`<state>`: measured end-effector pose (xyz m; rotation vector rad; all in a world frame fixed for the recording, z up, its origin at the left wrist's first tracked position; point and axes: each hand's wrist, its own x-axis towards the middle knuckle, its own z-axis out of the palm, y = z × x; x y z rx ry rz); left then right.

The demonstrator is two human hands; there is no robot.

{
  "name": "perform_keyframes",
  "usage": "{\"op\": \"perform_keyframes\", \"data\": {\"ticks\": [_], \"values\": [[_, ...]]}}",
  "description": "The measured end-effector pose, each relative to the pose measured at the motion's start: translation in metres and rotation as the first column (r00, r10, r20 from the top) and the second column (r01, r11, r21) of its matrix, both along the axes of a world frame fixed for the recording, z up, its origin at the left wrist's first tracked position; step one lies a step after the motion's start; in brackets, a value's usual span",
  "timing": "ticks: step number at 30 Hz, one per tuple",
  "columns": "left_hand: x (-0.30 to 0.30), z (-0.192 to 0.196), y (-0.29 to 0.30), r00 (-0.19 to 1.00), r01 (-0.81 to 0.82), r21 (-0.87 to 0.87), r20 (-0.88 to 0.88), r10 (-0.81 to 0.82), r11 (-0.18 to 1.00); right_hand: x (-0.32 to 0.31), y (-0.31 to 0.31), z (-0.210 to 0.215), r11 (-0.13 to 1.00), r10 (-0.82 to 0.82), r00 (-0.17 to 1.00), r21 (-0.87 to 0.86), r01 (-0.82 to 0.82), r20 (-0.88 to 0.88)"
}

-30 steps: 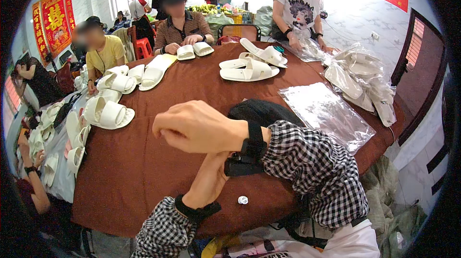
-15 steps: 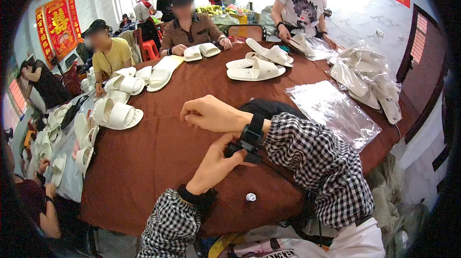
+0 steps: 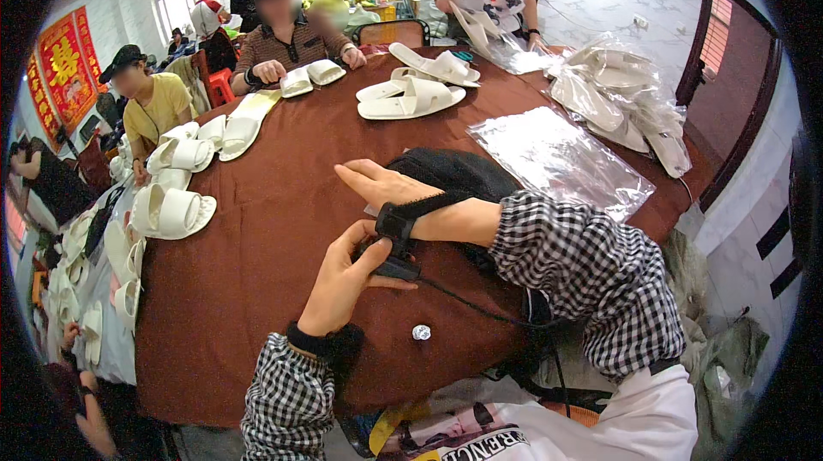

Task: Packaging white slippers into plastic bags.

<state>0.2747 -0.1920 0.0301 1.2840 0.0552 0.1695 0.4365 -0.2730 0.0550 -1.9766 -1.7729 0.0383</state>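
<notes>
My left hand (image 3: 330, 285) pinches a small black wrist device (image 3: 396, 265) between thumb and fingers. The device's black strap (image 3: 429, 204) loops around my right hand (image 3: 386, 185), near the wrist. That right hand is empty, its fingers stretched out toward the left. A thin black cable (image 3: 467, 307) trails from the device across the cloth to the right. Behind my right hand lies a dark cloth bundle (image 3: 459, 165), partly hidden by the arm. Below the hands sits a small round silvery-white object (image 3: 421, 332), too small to make out.
A brown cloth (image 3: 249, 289) covers the round table. White slippers (image 3: 416, 99) lie at the far side, more slippers (image 3: 176, 210) at the left. To the right are clear plastic bags (image 3: 557, 156) and bagged slippers (image 3: 613, 96). Several people sit or stand around, one across the table (image 3: 291, 41).
The strap has come away from my right wrist and moved toward the hand, and a cable now shows. My right fingers have straightened. The whole view has shifted, and the standing person lifts a bagged slipper.
</notes>
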Motion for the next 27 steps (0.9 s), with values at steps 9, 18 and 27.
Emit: {"op": "perform_keyframes", "data": {"ticks": [9, 18, 27], "values": [[0.002, 0.024, -0.009, 0.995, -0.043, 0.397, 0.095, 0.006, 0.917, -0.008, -0.040, 0.025, 0.952, 0.218, 0.893, 0.116, -0.284, 0.394], [0.003, 0.040, -0.028, 0.988, -0.054, 0.487, 0.155, -0.025, 0.872, -0.017, -0.076, 0.013, 0.913, 0.008, 0.983, 0.400, -0.083, 0.184], [0.002, 0.031, -0.031, 0.996, -0.043, 0.454, 0.087, 0.003, 0.890, -0.020, -0.104, -0.012, 0.964, -0.069, 0.631, 0.215, -0.157, 0.773]]}}
